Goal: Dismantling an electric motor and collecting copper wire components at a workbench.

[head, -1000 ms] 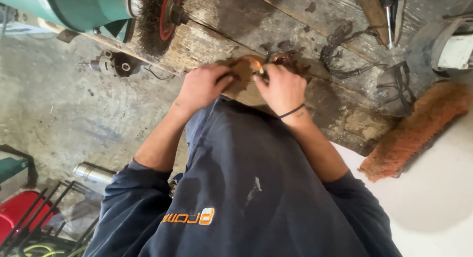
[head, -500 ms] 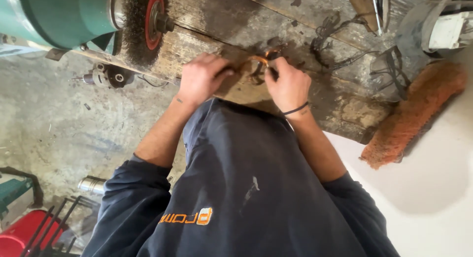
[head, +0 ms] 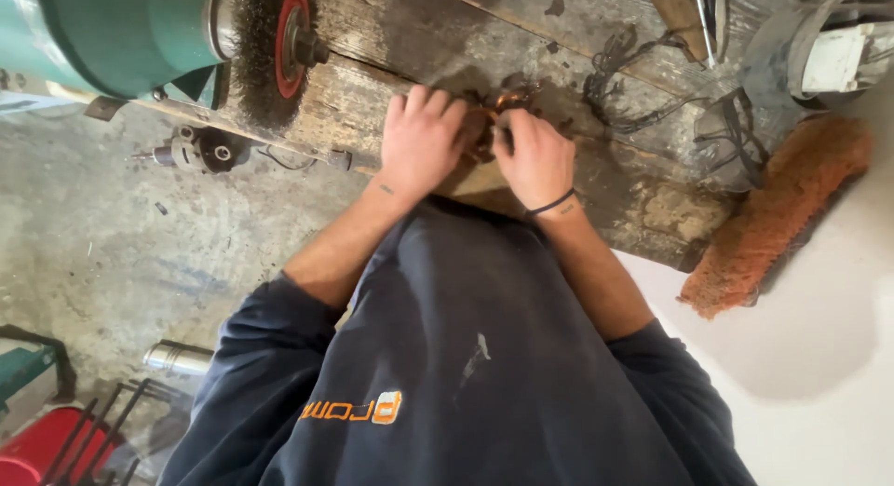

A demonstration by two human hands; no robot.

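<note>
Stained concrete floor (head: pixel 112 253) — worn wooden workbench (head: pixel 391 67), daylit.

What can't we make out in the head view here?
- Small coppery piece: mostly covered by the left hand and right hand; its kind is unreadable.
- Each hand's grip: fingertips curl out of sight.
- Green machine beside the wire brush wheel: cut off by the top and left edges.
- Tools at top right: cropped, too small.
</note>
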